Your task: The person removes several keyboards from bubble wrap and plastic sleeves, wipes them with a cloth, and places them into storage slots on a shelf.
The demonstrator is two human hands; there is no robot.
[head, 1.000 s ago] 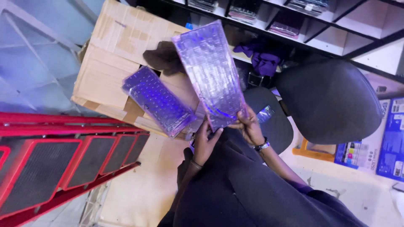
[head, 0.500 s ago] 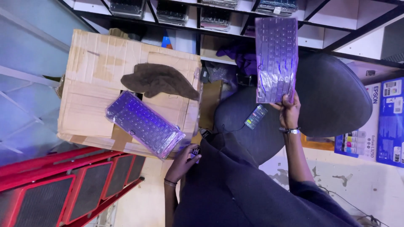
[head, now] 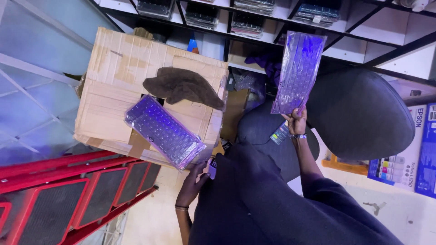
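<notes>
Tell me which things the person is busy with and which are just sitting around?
Busy with:
- wrapped keyboard, held up by the right hand
- second wrapped keyboard, lying on the cardboard box, close to the left hand

Just lying about:
- brown cloth on the box
- black office chair
- red step ladder
- shelves of stacked keyboards

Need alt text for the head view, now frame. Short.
Looking down, the right hand holds up a plastic-wrapped keyboard before dark shelves. The left hand hangs below a second wrapped keyboard lying on a cardboard box beside a brown cloth.
</notes>
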